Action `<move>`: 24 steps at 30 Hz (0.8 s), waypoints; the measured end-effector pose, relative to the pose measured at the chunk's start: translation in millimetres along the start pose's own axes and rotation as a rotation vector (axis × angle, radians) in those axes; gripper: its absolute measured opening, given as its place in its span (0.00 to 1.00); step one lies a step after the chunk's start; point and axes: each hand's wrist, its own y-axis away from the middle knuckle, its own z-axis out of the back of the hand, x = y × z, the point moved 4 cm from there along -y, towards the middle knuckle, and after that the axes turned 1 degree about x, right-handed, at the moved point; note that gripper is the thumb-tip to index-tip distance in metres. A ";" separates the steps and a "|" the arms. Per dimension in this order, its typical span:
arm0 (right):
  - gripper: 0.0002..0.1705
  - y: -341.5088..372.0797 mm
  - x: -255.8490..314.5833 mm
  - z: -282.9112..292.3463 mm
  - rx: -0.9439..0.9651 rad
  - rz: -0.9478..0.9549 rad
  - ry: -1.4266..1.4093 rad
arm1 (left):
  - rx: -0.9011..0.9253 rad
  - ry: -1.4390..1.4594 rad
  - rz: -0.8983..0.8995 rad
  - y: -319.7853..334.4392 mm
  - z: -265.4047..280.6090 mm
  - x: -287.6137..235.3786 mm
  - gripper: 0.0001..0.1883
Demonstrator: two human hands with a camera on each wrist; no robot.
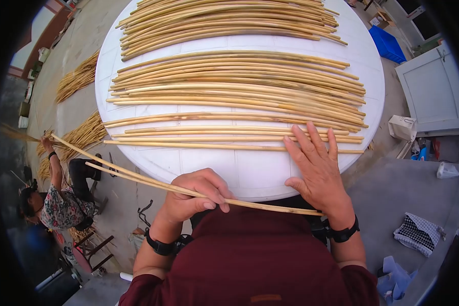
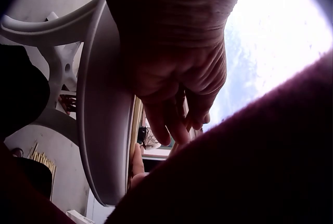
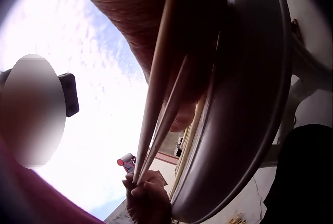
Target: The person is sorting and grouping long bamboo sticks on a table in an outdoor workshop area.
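Observation:
My left hand [image 1: 196, 194] grips two long, thin, straw-coloured sticks [image 1: 137, 177] in front of my chest, close to the near edge of the round white table [image 1: 204, 163]. In the right wrist view, these sticks [image 3: 156, 78] run away from the camera toward the left hand [image 3: 148, 198], whose fingers pinch them. My right hand [image 1: 316, 173] is spread palm down at the table's near right side. Its fingertips overlap the nearest row of loose sticks [image 1: 229, 145], and the ends of the held sticks lie by its wrist.
Two thicker rows of sticks [image 1: 234, 23] lie farther back on the table. Straw bundles [image 1: 81, 135] rest on the ground at left, near a seated person [image 1: 66, 204] and a chair [image 1: 89, 252]. At right are a blue crate [image 1: 386, 44] and a white cabinet [image 1: 431, 89].

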 end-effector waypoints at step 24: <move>0.07 -56.1 3.8 44.1 -0.393 0.142 -0.008 | -0.233 0.208 0.083 -6.8 -0.5 7.7 0.10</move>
